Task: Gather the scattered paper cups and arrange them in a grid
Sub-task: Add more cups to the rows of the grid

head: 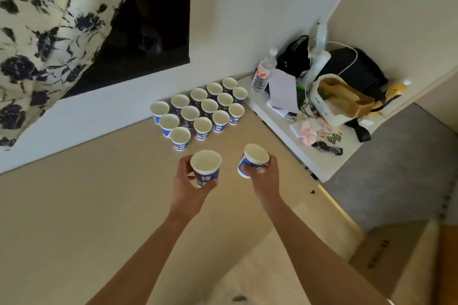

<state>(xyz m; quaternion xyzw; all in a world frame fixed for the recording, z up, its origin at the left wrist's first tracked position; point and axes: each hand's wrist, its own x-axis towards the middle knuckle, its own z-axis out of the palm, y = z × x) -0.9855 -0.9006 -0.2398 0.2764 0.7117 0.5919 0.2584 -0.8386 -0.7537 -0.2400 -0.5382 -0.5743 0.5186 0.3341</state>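
Several blue-and-white paper cups (199, 106) stand upright in three slanted rows on the beige table (86, 205), close to the wall. My left hand (188, 181) grips one upright cup (205, 167) just in front of the nearest row. My right hand (265, 176) holds another cup (252, 160), tilted to the left, above the table to the right of the first. Both held cups are empty.
A white shelf (314, 158) to the right carries a water bottle (264, 72), papers, a black bag (352, 67), a white bag with a brown carton (342, 99) and a pink scrunchie. A floral curtain (42, 32) hangs at upper left. Grey floor lies at right.
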